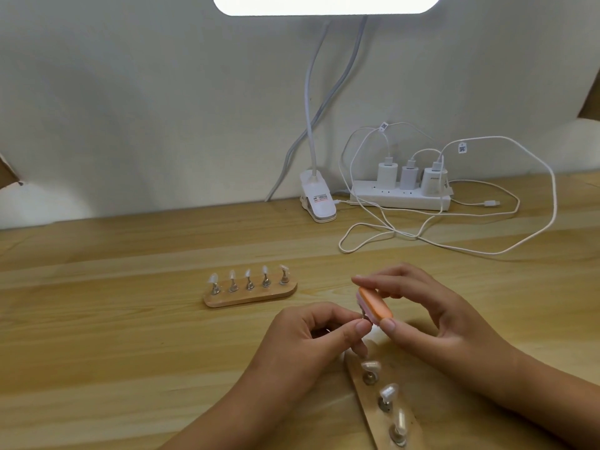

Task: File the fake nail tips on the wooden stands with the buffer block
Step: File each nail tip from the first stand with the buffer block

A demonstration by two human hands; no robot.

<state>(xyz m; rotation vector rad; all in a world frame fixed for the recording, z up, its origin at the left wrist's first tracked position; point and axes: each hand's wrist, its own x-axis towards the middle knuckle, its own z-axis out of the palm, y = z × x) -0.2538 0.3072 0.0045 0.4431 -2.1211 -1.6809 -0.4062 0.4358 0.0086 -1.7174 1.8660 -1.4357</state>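
The right hand is gripping the buffer block by its ends, thumb at the near end and fingertips curling over the far end. The block is a short, rounded oblong with a matte orange face and a pale pink foam layer beneath it, and it is being held tilted above the table. The left hand is pinching a small piece between thumb and forefinger, right against the block's lower end. The fingertips are hiding most of it, so I cannot tell just what it is.

Directly below the hands, the near wooden stand is lying at a slant towards the bottom edge. Three glossy, translucent nail tips are sitting on its short metal pegs. Further back and to the left, the far wooden stand is lying flat, a smooth bar with rounded corners carrying five clear nail tips in a row on shiny pegs.

Everything is resting on a pale wooden table with long grain lines running across it. At its back edge a white clip lamp is standing on its clamp, its gooseneck rising to a glowing lamp head. Beside it, a white power strip is holding three white chargers, and thin white cables are looping loosely over the wood. An off-white wall is closing off the space behind.
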